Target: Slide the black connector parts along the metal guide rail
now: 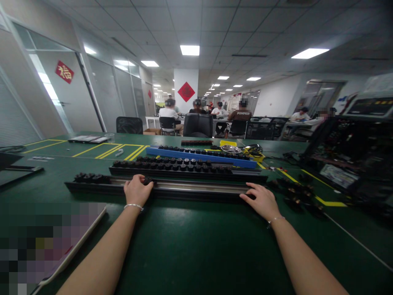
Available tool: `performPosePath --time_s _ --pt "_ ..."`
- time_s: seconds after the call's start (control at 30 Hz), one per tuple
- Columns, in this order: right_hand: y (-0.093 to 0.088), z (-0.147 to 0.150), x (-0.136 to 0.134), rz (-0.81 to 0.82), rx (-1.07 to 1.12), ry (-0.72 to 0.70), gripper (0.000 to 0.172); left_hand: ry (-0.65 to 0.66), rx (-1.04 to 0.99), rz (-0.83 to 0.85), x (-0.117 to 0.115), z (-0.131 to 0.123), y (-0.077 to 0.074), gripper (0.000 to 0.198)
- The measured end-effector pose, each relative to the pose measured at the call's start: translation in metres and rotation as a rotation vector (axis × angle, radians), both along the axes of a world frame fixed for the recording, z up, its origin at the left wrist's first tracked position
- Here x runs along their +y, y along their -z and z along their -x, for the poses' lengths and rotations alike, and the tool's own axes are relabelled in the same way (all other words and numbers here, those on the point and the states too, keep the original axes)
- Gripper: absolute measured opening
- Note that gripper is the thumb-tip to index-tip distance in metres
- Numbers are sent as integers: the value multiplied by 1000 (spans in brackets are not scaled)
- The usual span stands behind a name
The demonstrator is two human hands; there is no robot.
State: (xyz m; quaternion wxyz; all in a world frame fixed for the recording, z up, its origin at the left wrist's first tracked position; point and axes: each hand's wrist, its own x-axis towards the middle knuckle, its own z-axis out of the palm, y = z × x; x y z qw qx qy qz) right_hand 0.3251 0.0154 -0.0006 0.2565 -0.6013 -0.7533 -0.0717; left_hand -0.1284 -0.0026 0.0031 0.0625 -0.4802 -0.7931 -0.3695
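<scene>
A long black rail tray [190,189] lies across the green table in front of me, with a few small black parts [89,178] seated at its left end. My left hand [137,190] is closed in a pinch on a small black part [149,180] on the rail. My right hand [260,200] lies on the rail's right end with fingers spread flat. Behind it sit a second black tray [184,169] full of black parts and a blue tray [201,157] that is also filled.
Loose black parts [293,192] lie to the right of the rail. A metal bowl [231,149] and yellow items sit behind the blue tray. Dark equipment [350,155] stands at the right. A flat board [61,250] lies at the lower left. People sit at far desks.
</scene>
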Motion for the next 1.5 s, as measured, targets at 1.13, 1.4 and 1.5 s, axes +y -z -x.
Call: performPosePath --time_s 1.13,1.4,1.5 --pt "-1 0 0 -1 -11 -1 45 46 -5 25 -2 -15 -4 35" --pt "-1 0 0 13 -11 7 45 75 21 12 -1 -17 -2 33" --pt "0 -1 0 7 -11 4 45 83 20 9 0 -17 -1 34"
